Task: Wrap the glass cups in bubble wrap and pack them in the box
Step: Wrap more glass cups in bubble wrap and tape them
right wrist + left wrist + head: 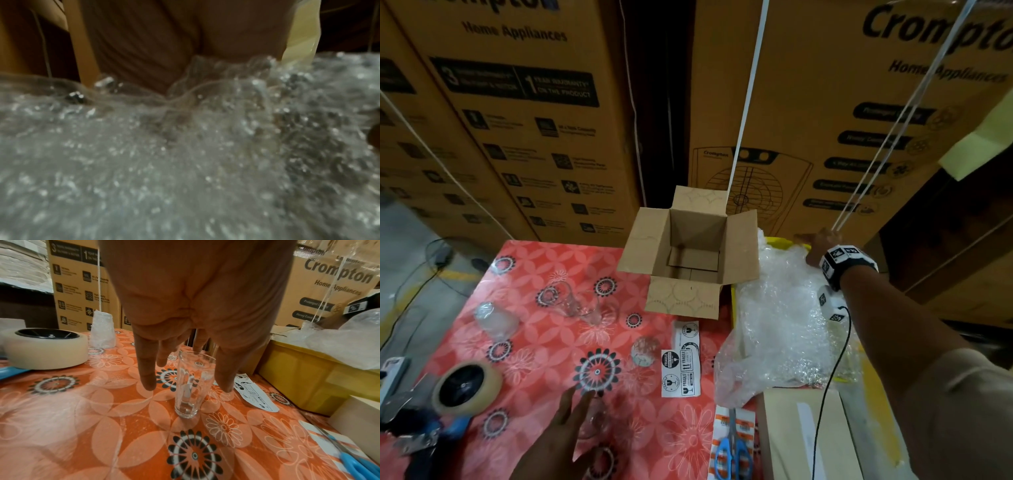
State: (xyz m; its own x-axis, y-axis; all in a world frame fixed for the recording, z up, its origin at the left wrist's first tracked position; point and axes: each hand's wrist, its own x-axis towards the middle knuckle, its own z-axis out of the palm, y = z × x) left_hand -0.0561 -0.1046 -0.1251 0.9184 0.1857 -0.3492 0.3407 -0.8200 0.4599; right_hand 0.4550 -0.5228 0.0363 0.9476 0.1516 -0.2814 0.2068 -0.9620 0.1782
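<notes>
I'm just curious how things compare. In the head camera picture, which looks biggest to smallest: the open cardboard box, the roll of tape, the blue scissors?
As they look in the head view:
1. The open cardboard box, clearly largest.
2. The roll of tape.
3. The blue scissors, cut off at the picture's bottom edge; tape and scissors sit nearer the camera, so their order is unsure.

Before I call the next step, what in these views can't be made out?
- Right hand fingers: head view, hidden behind the bubble wrap; right wrist view too blurred to show a grip.
- Left hand and glass cup: left wrist view leaves contact unclear.
- Fragile stickers: small print too small.
- Scissors: cut off by the bottom edge.
</notes>
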